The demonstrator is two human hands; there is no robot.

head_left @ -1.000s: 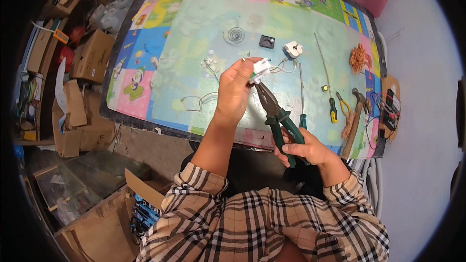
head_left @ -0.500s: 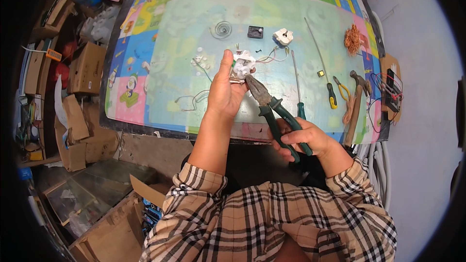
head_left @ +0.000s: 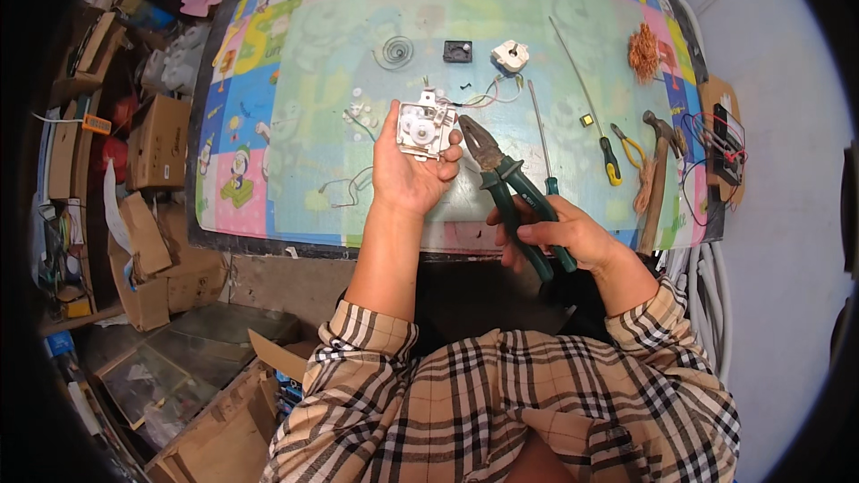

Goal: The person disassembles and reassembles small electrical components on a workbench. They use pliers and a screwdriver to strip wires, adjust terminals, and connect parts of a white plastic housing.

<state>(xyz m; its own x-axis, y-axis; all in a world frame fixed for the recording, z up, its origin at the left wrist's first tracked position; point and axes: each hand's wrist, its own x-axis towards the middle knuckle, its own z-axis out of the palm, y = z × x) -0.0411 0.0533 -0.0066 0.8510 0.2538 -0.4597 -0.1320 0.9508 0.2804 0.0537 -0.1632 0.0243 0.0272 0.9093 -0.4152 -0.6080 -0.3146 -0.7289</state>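
Note:
In my left hand (head_left: 410,177) lies a white plastic gear mechanism (head_left: 420,130), its round gears facing up and my thumb and fingers gripping its sides. My right hand (head_left: 568,233) is closed around the dark green handles of a pair of combination pliers (head_left: 503,179). The pliers' worn metal jaws point up and left, near the mechanism's right side but apart from it. Beyond my hands lie a coiled spring (head_left: 394,53), a small black square part (head_left: 458,52) and a white motor-like part (head_left: 510,56) with thin wires.
Right of the pliers lie two screwdrivers (head_left: 611,161) (head_left: 551,186), small yellow-handled pliers (head_left: 626,145), a hammer (head_left: 658,183) and a copper wire bundle (head_left: 642,54). A multimeter (head_left: 728,161) with leads sits at the right edge. Small white gears (head_left: 360,107) and loose wires (head_left: 344,190) lie left.
The mechanism has been turned so its geared face shows, and my left hand has shifted slightly left. The pliers' jaws have come away from it. The view has shifted slightly.

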